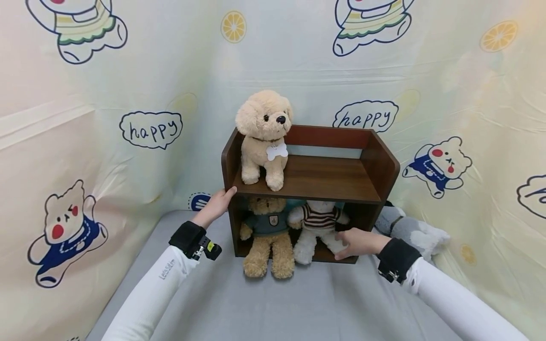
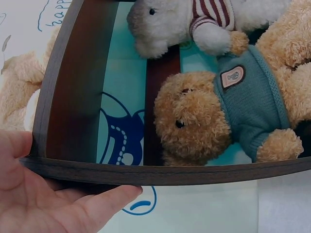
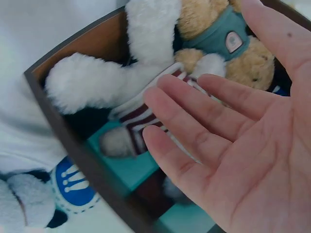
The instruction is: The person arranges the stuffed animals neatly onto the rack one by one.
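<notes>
A dark brown two-tier wooden shelf (image 1: 328, 176) stands on the grey cloth. My left hand (image 1: 217, 207) holds its left side, thumb at the front edge and fingers along the outer face, as the left wrist view shows. In front of the lower tier is my right hand (image 1: 357, 242), fingers extended, nearest a white plush toy (image 3: 87, 82) in a striped sweater. Beside that toy sits a brown teddy bear (image 1: 268, 237) in a teal sweater; the upper board hides part of both heads. On the top tier, at the left, a cream plush dog (image 1: 264, 118) wears a bone-shaped tag.
A grey plush toy (image 1: 405, 227) lies to the right of the shelf, against the curtain. Printed curtain fabric (image 1: 273, 61) hangs behind and on both sides. Grey cloth (image 1: 273, 308) covers the surface in front of the shelf.
</notes>
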Motion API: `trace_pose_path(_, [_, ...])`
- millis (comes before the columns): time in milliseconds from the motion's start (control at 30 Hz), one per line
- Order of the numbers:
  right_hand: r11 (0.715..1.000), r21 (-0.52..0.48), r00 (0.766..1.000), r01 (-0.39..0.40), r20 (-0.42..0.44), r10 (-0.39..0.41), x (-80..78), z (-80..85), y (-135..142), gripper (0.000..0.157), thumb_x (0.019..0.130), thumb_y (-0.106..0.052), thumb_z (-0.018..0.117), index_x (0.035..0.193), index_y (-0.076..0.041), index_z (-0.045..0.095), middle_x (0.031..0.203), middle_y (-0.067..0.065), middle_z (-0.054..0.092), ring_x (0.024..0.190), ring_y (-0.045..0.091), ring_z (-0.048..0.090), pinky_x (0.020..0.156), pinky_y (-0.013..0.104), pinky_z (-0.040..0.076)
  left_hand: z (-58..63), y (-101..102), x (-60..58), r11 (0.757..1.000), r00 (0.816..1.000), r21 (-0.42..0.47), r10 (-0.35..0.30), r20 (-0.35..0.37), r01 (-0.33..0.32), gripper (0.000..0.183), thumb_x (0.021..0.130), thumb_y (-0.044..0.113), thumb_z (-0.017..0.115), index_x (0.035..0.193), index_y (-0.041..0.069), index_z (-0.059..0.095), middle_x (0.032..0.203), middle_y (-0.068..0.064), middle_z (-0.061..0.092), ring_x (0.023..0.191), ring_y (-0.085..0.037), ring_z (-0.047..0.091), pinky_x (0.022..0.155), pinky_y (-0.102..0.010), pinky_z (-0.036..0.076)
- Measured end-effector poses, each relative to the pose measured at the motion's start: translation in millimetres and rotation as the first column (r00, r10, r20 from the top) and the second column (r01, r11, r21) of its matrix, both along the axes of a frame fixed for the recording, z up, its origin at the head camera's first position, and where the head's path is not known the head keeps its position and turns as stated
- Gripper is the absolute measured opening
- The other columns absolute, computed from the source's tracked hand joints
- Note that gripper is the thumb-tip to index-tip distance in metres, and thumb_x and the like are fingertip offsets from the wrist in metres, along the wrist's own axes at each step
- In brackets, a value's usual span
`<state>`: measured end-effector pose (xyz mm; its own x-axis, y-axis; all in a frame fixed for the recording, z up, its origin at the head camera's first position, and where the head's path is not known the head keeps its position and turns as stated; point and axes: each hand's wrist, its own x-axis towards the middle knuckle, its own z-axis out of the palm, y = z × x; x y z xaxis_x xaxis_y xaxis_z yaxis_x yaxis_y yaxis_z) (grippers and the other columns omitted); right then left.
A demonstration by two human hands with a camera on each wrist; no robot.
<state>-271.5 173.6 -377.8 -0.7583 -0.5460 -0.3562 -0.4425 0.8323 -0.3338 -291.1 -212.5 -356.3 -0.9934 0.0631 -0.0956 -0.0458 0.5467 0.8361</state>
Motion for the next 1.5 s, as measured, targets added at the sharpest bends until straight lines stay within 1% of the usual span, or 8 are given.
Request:
trace_pose_path(167, [0.999,0.002,0.999,0.032,0.017,-0.032,-1.7,-0.1,18,0.054,0.079,-0.030,0.070,0.119,0.004,0.053,0.089,0.006,0.064,0.080,0.017,0.057,0.070,0.033,0.049,-2.2,-1,-1.0,1.000,1.000,0.000,-0.021,-0.020,0.021,0.077,0.094,0.055,0.022,0.133,-0.011,0.029,0.125,-0.030,0.041,0.109,-0.036,0.046,0.092,-0.052,0.040])
trace_pose_path(333, [0.998,-0.027,0.999,0.048,0.022,-0.047,-5.0,3.6,36,0.055,0.080,-0.028,0.069,0.118,0.008,0.051,0.075,0.000,0.059,0.068,0.012,0.049,0.062,0.027,0.044,-1.1,0,-0.2,1.000,1.000,0.009,-0.003,0.005,0.003,0.068,0.097,0.047,0.023,0.136,-0.009,0.026,0.127,-0.029,0.040,0.113,-0.038,0.043,0.097,-0.053,0.035])
trace_pose_path(500, [0.996,-0.041,0.997,0.077,0.018,-0.077,-10.7,5.8,50,0.055,0.080,-0.029,0.069,0.116,0.009,0.051,0.083,0.004,0.063,0.073,0.013,0.054,0.067,0.030,0.047,0.0,0,0.8,1.000,1.000,0.007,0.008,0.014,-0.008,0.067,0.098,0.045,0.022,0.137,-0.010,0.024,0.128,-0.030,0.038,0.115,-0.039,0.041,0.098,-0.053,0.034])
trace_pose_path(700, [0.998,-0.013,0.998,0.069,-0.012,-0.069,-20.6,4.3,68,0.057,0.080,-0.033,0.069,0.113,0.010,0.053,0.097,0.015,0.063,0.083,0.021,0.058,0.073,0.037,0.050,-1.7,0,-0.5,1.000,1.000,0.021,-0.004,0.005,0.004,0.066,0.099,0.044,0.022,0.138,-0.009,0.022,0.136,-0.030,0.033,0.121,-0.041,0.038,0.098,-0.054,0.032])
trace_pose_path(1033, [0.995,-0.040,0.993,0.096,-0.066,-0.098,-32.3,11.7,94,0.051,0.079,-0.032,0.069,0.104,0.011,0.060,0.093,0.017,0.064,0.078,0.023,0.057,0.071,0.040,0.050,-0.1,1,0.4,1.000,1.000,0.022,-0.002,0.012,0.001,0.066,0.099,0.044,0.022,0.138,-0.009,0.022,0.134,-0.030,0.033,0.120,-0.041,0.038,0.098,-0.054,0.032])
trace_pose_path(1200, [0.985,-0.075,0.985,0.158,-0.065,-0.163,-37.6,13.9,110,0.052,0.080,-0.029,0.069,0.106,0.014,0.055,0.094,0.021,0.062,0.082,0.027,0.058,0.073,0.043,0.050,0.0,0,0.7,1.000,1.000,0.022,0.001,0.009,-0.002,0.066,0.099,0.044,0.022,0.137,-0.009,0.023,0.133,-0.030,0.035,0.119,-0.040,0.039,0.098,-0.054,0.033])
trace_pose_path(1333, [0.968,-0.106,0.969,0.227,-0.074,-0.236,-42.0,13.0,123,0.056,0.080,-0.031,0.068,0.110,0.015,0.053,0.098,0.025,0.061,0.087,0.032,0.058,0.074,0.045,0.050,0.9,0,2.0,1.000,1.000,0.024,0.000,0.008,0.000,0.065,0.099,0.043,0.022,0.138,-0.009,0.021,0.134,-0.030,0.033,0.120,-0.041,0.038,0.098,-0.054,0.032])
trace_pose_path(1500, [0.950,-0.196,0.952,0.243,-0.142,-0.273,-46.3,9.2,140,0.061,0.079,-0.026,0.069,0.113,0.018,0.046,0.102,0.032,0.057,0.093,0.043,0.055,0.073,0.047,0.050,1.3,1,1.7,1.000,1.000,0.024,-0.004,0.005,0.004,0.065,0.099,0.043,0.022,0.138,-0.009,0.021,0.135,-0.031,0.033,0.120,-0.041,0.038,0.098,-0.054,0.032])
